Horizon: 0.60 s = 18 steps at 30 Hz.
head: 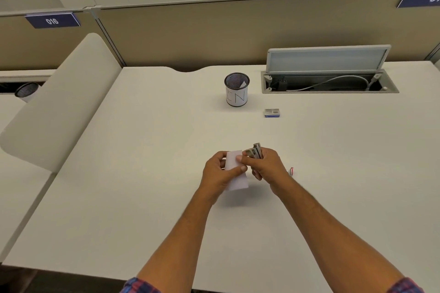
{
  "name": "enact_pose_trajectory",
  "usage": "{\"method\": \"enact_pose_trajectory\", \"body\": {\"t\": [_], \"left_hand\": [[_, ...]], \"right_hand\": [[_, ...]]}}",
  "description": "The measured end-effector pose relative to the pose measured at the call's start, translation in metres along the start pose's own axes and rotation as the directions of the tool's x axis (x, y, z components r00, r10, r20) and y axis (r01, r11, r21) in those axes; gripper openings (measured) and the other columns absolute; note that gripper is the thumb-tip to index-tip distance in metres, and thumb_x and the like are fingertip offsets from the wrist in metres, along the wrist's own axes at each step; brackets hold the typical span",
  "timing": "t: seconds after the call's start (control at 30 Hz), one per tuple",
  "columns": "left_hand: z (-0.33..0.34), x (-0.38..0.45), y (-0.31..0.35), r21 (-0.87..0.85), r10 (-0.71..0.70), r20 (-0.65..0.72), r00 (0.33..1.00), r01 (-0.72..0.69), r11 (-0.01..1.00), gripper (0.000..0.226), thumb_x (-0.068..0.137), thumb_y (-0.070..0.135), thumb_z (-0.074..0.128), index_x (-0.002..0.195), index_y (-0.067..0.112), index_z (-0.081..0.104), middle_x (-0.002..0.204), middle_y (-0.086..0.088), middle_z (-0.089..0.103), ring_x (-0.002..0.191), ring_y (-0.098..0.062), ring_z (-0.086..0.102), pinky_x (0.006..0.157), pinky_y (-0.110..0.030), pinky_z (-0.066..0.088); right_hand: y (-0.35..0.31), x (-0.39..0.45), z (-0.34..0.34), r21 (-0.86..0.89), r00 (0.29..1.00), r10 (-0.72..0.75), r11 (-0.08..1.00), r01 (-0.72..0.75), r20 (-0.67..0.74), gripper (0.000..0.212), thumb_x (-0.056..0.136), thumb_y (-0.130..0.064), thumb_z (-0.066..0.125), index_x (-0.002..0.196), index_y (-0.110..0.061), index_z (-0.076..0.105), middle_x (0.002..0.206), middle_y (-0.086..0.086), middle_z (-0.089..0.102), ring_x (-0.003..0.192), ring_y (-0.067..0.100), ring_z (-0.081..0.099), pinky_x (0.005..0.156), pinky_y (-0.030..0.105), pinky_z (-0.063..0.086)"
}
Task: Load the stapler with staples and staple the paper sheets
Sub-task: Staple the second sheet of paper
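the paper sheets (234, 169) are being pinched by the left hand (220, 173) above the desk (142, 173), their top corner being met at three o'clock by the stapler (255, 153), gripped in the right hand (266, 166).

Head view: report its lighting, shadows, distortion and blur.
Head view: even, soft light, only faint shadows under the pen cup and hands; wide-angle bending curves the partition top; stapler in the right hand looks smeared, paper sheets washed out.

Bright even light, bowed edges
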<state>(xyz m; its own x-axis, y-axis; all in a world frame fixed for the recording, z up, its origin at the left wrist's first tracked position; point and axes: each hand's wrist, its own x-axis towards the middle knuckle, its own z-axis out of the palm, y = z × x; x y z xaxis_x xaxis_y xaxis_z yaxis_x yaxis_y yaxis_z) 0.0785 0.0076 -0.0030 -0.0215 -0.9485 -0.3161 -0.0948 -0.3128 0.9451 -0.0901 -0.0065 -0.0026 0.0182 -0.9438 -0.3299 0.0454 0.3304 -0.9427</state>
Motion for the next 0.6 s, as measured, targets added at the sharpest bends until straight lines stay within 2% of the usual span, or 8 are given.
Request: {"method": "enact_pose_trajectory", "body": {"t": [0.07,0.17,0.3,0.37,0.43,0.5,0.6], "left_hand": [[0.0,0.0,0.001,0.0,-0.013,0.004,1.0,0.013,1.0,0.066,0.057,0.04,0.093,0.115,0.025,0.065,0.11,-0.007,0.074,0.099,-0.026,0.072,0.08,-0.041,0.064],[-0.003,0.001,0.001,-0.037,-0.038,0.006,0.999,0.038,0.999,0.068,0.061,0.035,0.095,0.12,0.029,0.061,0.108,-0.006,0.076,0.097,-0.024,0.074,0.072,-0.035,0.062],[-0.009,0.002,-0.004,-0.12,-0.102,0.018,0.995,0.104,0.987,0.059,0.076,0.019,0.09,0.127,0.02,0.06,0.098,-0.011,0.079,0.094,-0.029,0.076,0.075,-0.04,0.063],[-0.01,0.001,-0.006,-0.101,-0.104,-0.001,0.995,0.103,0.99,0.047,0.078,0.017,0.087,0.12,0.015,0.065,0.094,-0.008,0.08,0.09,-0.025,0.077,0.067,-0.032,0.06],[-0.009,0.001,-0.006,-0.06,-0.084,-0.014,0.996,0.083,0.995,0.034,0.079,0.017,0.087,0.109,0.014,0.07,0.089,-0.003,0.08,0.085,-0.021,0.077,0.062,-0.027,0.057],[-0.008,0.001,-0.005,-0.07,-0.076,-0.018,0.997,0.074,0.995,0.026,0.08,0.016,0.086,0.102,0.015,0.071,0.084,-0.003,0.08,0.08,-0.018,0.077,0.059,-0.027,0.057],[-0.008,0.003,-0.002,-0.153,-0.11,-0.028,0.994,0.105,0.983,0.02,0.084,0.017,0.083,0.101,0.012,0.073,0.084,-0.005,0.078,0.077,-0.016,0.074,0.058,-0.027,0.057]], "right_hand": [[-0.002,0.0,-0.002,0.0,1.0,-0.017,1.0,0.017,-0.005,0.022,0.078,-0.015,0.087,0.082,-0.009,0.066,0.06,0.0,0.053,0.046,0.014,0.043,0.041,0.023,0.035],[-0.005,0.001,-0.005,-0.015,0.996,-0.045,0.999,0.044,-0.08,0.021,0.08,-0.012,0.085,0.082,-0.008,0.065,0.062,0.004,0.051,0.045,0.014,0.041,0.041,0.023,0.034],[-0.007,0.002,-0.011,0.0,0.983,-0.077,0.997,0.078,-0.166,0.018,0.082,-0.013,0.084,0.084,-0.009,0.067,0.06,0.0,0.053,0.046,0.014,0.041,0.043,0.025,0.035],[-0.007,0.002,-0.014,-0.011,0.983,-0.092,0.996,0.091,-0.158,0.021,0.081,-0.014,0.086,0.086,-0.005,0.069,0.063,0.002,0.056,0.047,0.013,0.042,0.044,0.024,0.036],[-0.008,0.002,-0.015,-0.054,0.986,-0.108,0.993,0.102,-0.128,0.022,0.08,-0.014,0.087,0.091,-0.004,0.071,0.063,-0.004,0.063,0.046,0.007,0.048,0.044,0.019,0.039],[-0.009,0.002,-0.015,-0.126,0.985,-0.146,0.983,0.133,-0.096,0.016,0.081,-0.012,0.087,0.089,-0.011,0.073,0.063,-0.013,0.068,0.05,0.0,0.057,0.05,0.013,0.043],[-0.01,0.0,-0.017,-0.252,0.971,-0.237,0.941,0.224,-0.021,0.014,0.082,-0.011,0.084,0.082,-0.02,0.074,0.073,-0.01,0.073,0.067,0.004,0.065,0.064,0.013,0.049]]}}
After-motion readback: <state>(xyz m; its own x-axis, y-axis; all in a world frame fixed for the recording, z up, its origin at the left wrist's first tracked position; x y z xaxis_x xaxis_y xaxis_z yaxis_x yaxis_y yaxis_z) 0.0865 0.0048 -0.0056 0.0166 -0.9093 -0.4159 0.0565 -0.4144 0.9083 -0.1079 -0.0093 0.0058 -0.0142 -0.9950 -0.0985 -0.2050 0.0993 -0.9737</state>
